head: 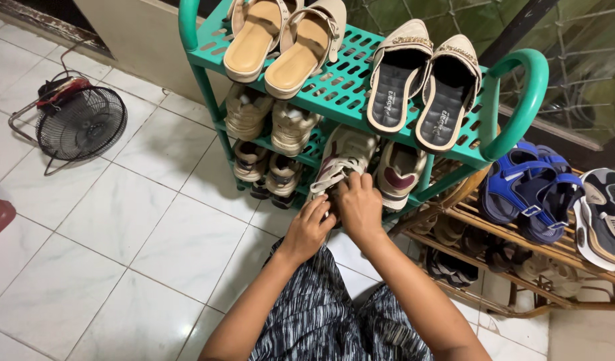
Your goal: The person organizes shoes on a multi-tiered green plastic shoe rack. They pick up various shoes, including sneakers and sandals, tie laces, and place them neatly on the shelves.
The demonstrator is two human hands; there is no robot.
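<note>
On a white tiled floor (pixel 120 220) stands a green plastic shoe rack (pixel 347 87). Both hands meet at its middle shelf: the right hand (pixel 359 206) is curled over the heel of a white sneaker (pixel 337 164), and the left hand (pixel 311 226) touches it from below with bent fingers. The sneaker lies straight ahead, its toe pointing away into the rack, and its pair (pixel 399 172) is just beside it on the right.

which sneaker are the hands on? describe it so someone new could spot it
Start at the green plastic shoe rack and drop to its second shelf, under the pair of cream-edged mules with dark insoles. The white sneaker with strap lies at that shelf's front, with the left hand and right hand on it. Its neighbour to the right has a maroon patch; this one has none.
</note>
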